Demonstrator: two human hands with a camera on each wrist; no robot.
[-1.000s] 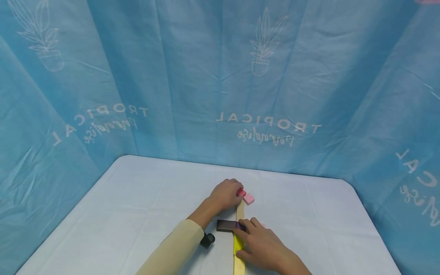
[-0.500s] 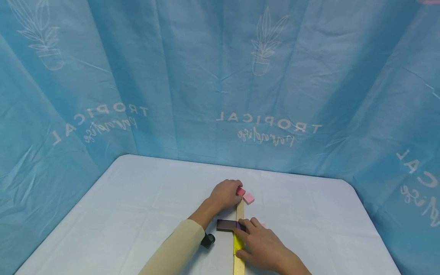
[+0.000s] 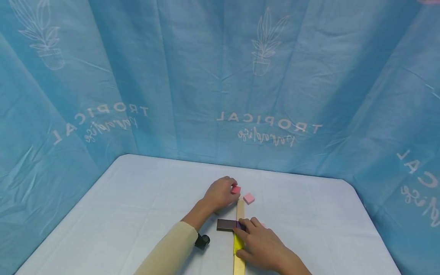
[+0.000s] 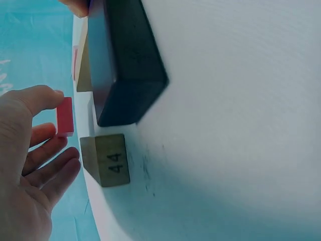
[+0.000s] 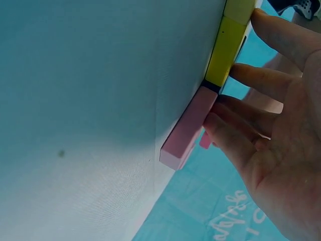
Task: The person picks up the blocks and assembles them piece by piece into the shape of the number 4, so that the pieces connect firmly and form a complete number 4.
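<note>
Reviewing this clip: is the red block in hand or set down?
In hand: the left wrist view shows the left hand pinching the red block against the blue curtain behind, off the tabletop.

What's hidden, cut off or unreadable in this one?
Head view: purple block, partly covered by the right hand.
Head view: nearer pink block, mostly behind that hand.
Head view: pale yellow strip, cut by the bottom edge.
Left wrist view: dark block, cut by the top edge.

The head view is bright, with soft light and faint shadows on the table (image 3: 137, 217) near the fingers (image 3: 233, 182). Both wrist views are dimmer and bluer — a big shadow with fuzzy edges lies beside the fingers.
</note>
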